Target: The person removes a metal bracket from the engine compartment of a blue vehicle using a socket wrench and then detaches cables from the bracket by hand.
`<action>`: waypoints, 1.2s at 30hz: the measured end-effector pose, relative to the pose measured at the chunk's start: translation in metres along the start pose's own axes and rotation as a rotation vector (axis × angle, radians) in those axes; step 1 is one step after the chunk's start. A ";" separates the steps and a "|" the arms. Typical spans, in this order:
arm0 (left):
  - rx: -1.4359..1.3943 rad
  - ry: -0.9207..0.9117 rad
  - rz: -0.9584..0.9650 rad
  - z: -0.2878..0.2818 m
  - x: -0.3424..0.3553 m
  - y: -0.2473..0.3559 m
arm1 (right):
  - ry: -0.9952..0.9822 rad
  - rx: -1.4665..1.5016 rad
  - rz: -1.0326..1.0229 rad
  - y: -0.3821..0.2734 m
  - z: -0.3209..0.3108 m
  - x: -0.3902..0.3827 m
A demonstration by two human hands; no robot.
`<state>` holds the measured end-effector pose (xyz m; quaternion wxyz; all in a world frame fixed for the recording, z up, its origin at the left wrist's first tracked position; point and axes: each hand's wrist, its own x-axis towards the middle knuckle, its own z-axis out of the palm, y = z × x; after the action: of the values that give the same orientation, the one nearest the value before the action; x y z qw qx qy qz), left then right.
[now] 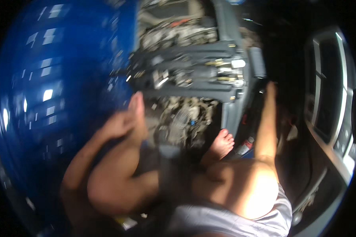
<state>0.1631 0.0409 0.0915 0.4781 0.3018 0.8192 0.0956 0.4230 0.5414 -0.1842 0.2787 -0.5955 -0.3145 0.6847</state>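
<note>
Motion blurs much of the head view. My left hand (120, 123) is by my left foot (136, 108), its fingers smeared; whether it touches the foot I cannot tell. My right arm stretches forward on the right, and my right hand (270, 89) is a small blur over a dark area. Small bright glints show beside that hand, but I cannot make out whether it holds anything. Between and beyond my hands lies a dark grey tray (201, 93) carrying several metal tools (182, 77), laid across an opening with engine parts (182, 118) beneath.
A glossy blue body panel (47, 94) fills the left. My right foot (222, 144) is at the engine opening's near edge, beside a small red-and-white can (246, 145). A grey cylinder (258, 62) stands right of the tray. A framed window (328, 87) is at far right.
</note>
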 end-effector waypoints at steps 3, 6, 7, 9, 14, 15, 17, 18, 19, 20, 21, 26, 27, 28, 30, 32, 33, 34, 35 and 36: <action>-0.438 0.266 -0.055 0.017 -0.018 -0.024 | 0.030 -0.112 -0.124 0.004 -0.001 0.021; -0.770 0.284 -0.030 0.067 -0.031 -0.044 | 0.042 -0.267 -0.264 0.010 0.001 0.024; -0.948 0.284 -0.080 0.072 -0.040 -0.043 | 0.040 -0.319 -0.306 0.015 -0.001 0.026; -0.895 0.413 -0.079 0.077 -0.046 -0.044 | 0.049 -0.410 -0.401 0.019 -0.008 0.031; -0.545 0.281 -0.141 0.070 -0.087 -0.012 | 0.072 -0.620 -0.631 0.019 -0.022 0.049; -0.540 0.277 -0.170 0.075 -0.100 -0.012 | 0.073 -0.662 -0.677 0.017 -0.025 0.049; -0.554 0.227 -0.211 0.097 -0.106 -0.010 | 0.078 -0.737 -0.768 0.019 -0.031 0.053; -0.571 0.188 -0.212 0.109 -0.110 -0.009 | 0.093 -0.759 -0.820 0.010 -0.037 0.056; -0.579 0.150 -0.244 0.123 -0.119 -0.006 | 0.088 -0.786 -0.849 0.016 -0.037 0.057; -0.586 0.111 -0.274 0.137 -0.127 -0.005 | 0.086 -0.808 -0.875 0.021 -0.039 0.058; -0.592 0.073 -0.306 0.145 -0.136 -0.005 | 0.069 -0.834 -0.898 0.024 -0.040 0.058; -0.272 0.017 -0.169 0.112 -0.135 -0.048 | 0.116 -0.830 -0.967 0.012 -0.051 0.042; -0.199 0.037 -0.169 0.089 -0.128 -0.046 | 0.101 -0.764 -0.906 0.012 -0.034 0.012; -0.124 0.058 -0.163 0.061 -0.118 -0.040 | 0.097 -0.699 -0.848 0.017 -0.016 -0.026; 0.090 0.339 0.125 0.018 -0.058 -0.010 | 0.055 -0.555 -0.856 0.023 0.000 -0.070; 0.266 0.565 0.431 -0.016 0.035 0.047 | 0.097 -0.580 -0.889 0.023 0.001 -0.112; 0.307 0.696 0.656 -0.028 0.079 0.082 | 0.055 -0.525 -0.835 0.025 0.004 -0.137; 0.370 0.733 0.656 -0.034 0.111 0.113 | -0.013 -0.450 -0.762 0.036 0.012 -0.165; 0.395 0.713 0.569 -0.037 0.124 0.140 | -0.059 -0.513 -0.734 0.048 0.021 -0.192; 0.381 0.619 0.427 -0.036 0.143 0.159 | -0.098 -0.584 -0.719 0.058 0.026 -0.213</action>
<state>0.1450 0.2567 0.0772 0.1143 0.5049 0.8463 0.1258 0.4255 0.3400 -0.0893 0.3039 -0.4693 -0.6932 0.4548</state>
